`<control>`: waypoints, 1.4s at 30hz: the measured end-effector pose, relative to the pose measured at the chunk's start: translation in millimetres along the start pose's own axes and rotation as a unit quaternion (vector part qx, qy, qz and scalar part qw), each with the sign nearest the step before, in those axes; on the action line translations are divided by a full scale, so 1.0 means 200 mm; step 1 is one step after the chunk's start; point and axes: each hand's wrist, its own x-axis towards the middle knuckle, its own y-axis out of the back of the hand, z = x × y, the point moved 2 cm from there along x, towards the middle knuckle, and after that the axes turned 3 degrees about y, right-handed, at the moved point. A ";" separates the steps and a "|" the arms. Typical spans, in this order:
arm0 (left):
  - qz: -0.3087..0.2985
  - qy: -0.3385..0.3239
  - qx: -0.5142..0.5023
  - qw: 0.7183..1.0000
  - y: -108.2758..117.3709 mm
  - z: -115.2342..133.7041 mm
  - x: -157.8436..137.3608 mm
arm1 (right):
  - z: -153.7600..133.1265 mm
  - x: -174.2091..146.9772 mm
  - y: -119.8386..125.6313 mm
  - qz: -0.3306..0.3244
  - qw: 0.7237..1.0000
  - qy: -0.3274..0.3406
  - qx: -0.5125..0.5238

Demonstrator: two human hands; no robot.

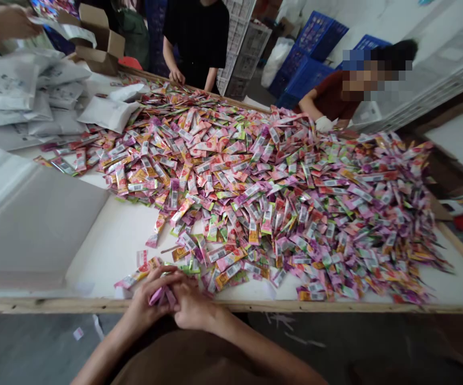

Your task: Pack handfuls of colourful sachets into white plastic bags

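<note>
Close to my body, at the table's front edge, my left hand [149,291] and my right hand [193,302] meet. Together they are closed around a small bunch of stick packets [162,297], whose pink-purple ends show between the fingers. Under and just beyond my left hand lie a few loose packets [137,277], yellow and pink. A great heap of similar stick packets [231,176] in pink, purple, yellow and green spreads over the white table [99,240]. How many packets I hold is hidden by my fingers.
White sealed bags [7,85] are piled at the far left, near an open cardboard box [99,40]. A white tray or box [31,219] stands at the left. Two people stand across the table; another person's hand [10,24] shows top left. Blue crates [311,48] stand behind.
</note>
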 end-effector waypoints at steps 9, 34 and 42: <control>0.239 0.152 -0.229 0.931 0.29 0.02 -0.09 | 0.00 -0.05 0.29 0.025 0.995 -0.093 -0.009; 0.009 0.145 0.441 0.886 0.25 -0.09 0.04 | 0.07 0.74 0.60 -0.088 0.884 0.088 -0.450; 0.127 0.125 0.250 0.952 0.33 -0.05 0.07 | 0.07 0.84 0.44 0.070 0.930 -0.213 -0.292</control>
